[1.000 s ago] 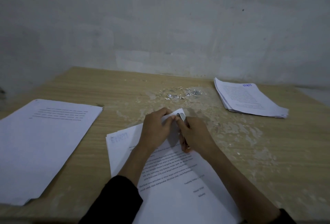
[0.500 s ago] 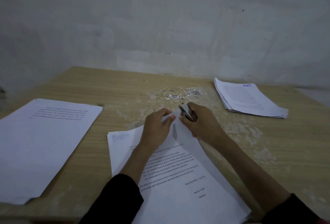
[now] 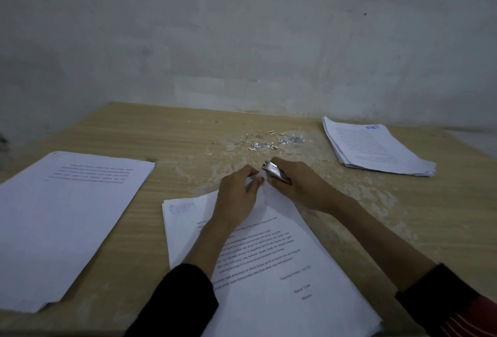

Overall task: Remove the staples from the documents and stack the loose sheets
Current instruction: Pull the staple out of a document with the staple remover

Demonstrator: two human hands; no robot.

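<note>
target: document [image 3: 269,283] flat on counter [image 3: 174,148], long axis running away from person, far corner lifted. left hand [image 3: 236,197] grip pinched on that corner; right hand [image 3: 298,186] grip clamped round metal tool [image 3: 277,172], tip just right of corner. staple itself hidden. right hand nearer for pry.
</note>
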